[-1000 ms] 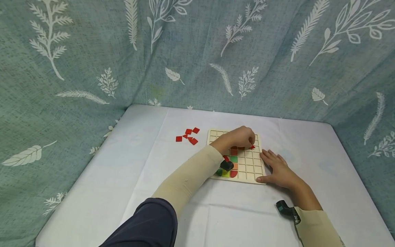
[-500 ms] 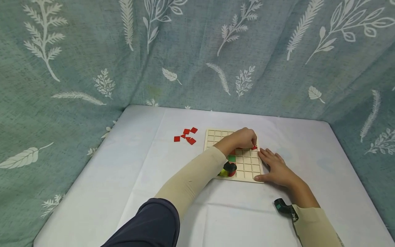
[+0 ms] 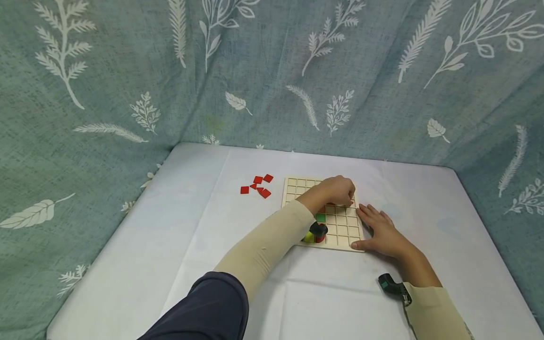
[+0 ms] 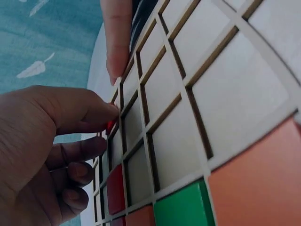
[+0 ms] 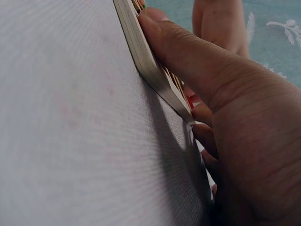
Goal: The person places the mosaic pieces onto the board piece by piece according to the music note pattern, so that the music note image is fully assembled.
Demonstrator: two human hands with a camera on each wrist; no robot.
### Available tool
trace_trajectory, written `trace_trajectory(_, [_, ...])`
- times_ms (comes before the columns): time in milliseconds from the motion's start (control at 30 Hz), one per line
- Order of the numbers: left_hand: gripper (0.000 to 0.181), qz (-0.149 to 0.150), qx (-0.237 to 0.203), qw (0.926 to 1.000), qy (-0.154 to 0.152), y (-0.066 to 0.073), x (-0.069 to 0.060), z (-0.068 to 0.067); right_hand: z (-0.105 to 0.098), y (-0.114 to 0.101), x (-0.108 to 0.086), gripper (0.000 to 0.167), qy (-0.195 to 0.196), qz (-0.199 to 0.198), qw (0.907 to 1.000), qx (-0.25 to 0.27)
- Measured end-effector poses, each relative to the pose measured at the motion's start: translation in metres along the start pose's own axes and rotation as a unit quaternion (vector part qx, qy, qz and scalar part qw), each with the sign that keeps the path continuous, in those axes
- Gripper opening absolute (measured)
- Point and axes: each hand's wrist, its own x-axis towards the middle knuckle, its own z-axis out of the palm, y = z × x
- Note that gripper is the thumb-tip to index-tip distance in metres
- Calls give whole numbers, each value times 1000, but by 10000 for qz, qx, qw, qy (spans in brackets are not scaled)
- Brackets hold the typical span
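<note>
My left hand [image 3: 337, 190] reaches across a wooden grid board [image 3: 340, 241] to its right-hand column. In the left wrist view, thumb and index finger pinch a small red tile [image 4: 111, 125] at a cell there; its shape is mostly hidden, and the other fingers curl in below. My right hand [image 3: 384, 236] steadies the board's right side, its thumb on the near corner and its spread fingers along the edge. A green tile [image 4: 181, 205], an orange tile [image 4: 258, 174] and another red tile [image 4: 115, 188] sit in cells; the left arm covers part of the board.
Several loose red tiles [image 3: 265, 193], squares and smaller pieces, lie left of the board on the white tablecloth [image 3: 204, 226]. A patterned curtain [image 3: 272, 85] hangs behind and on both sides. A black device [image 3: 391, 284] is strapped to the right wrist.
The left hand has shifted slightly right with the red tile, which now shows less beneath the fingers. The right hand stays in place at the board's edge.
</note>
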Motion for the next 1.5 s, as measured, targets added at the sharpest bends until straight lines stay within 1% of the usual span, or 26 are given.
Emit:
trace_trajectory(100, [10, -76, -27, 10000, -30, -2, 0, -2, -1, -1, 0, 116, 13, -20, 10000, 10])
trace_trajectory(200, [5, -86, -54, 9999, -64, -3, 0, -4, -2, -2, 0, 115, 47, -24, 10000, 22])
trace_trajectory(300, [4, -64, -77, 9999, -84, -5, 1, -4, -2, -2, 1, 116, 53, -9, 10000, 41])
trace_trajectory(467, [10, -114, -171, 9997, -115, -9, 2, -1, 0, -1, 2, 118, -25, 88, 10000, -6])
trace_trajectory(567, [13, -55, -184, 9998, -95, -14, 1, -1, 1, 0, 2, 119, -39, 135, 9999, -15])
trace_trajectory(700, [22, 19, -71, 9999, -90, -20, -5, -5, 2, 0, 4, 120, -32, 156, 9999, -30])
trace_trajectory(767, [26, -13, 4, 10000, -72, -24, -9, -8, 2, -1, 4, 120, -28, 164, 9999, -23])
trace_trajectory(833, [25, -44, 82, 10000, -31, -29, -15, -13, 2, -1, 3, 120, -40, 190, 9998, -8])
trace_trajectory(900, [24, -10, 186, 9998, 35, -35, -21, -17, 2, -2, 3, 120, -39, 209, 9998, -26])
trace_trajectory(1067, [23, 129, 341, 9990, 266, -58, -39, -26, 2, -2, 2, 120, -22, 221, 9998, -19])
trace_trajectory(1133, [23, 107, 318, 9988, 344, -69, -49, -29, 2, -2, 1, 120, -8, 229, 9997, 20])
trace_trajectory(1233, [24, 26, 248, 9986, 468, -87, -66, -34, 3, -3, 0, 120, 19, 243, 9997, 25])
trace_trajectory(1300, [24, -67, 166, 9984, 544, -102, -80, -37, 3, -3, 0, 120, 23, 226, 9997, 28])
trace_trajectory(1400, [22, -216, 168, 9967, 762, -126, -102, -38, 4, -3, 1, 120, 28, 191, 9998, 4])
trace_trajectory(1500, [21, -401, 71, 9934, 1071, -148, -124, -37, 3, -3, 0, 118, 64, 158, 9999, -19])
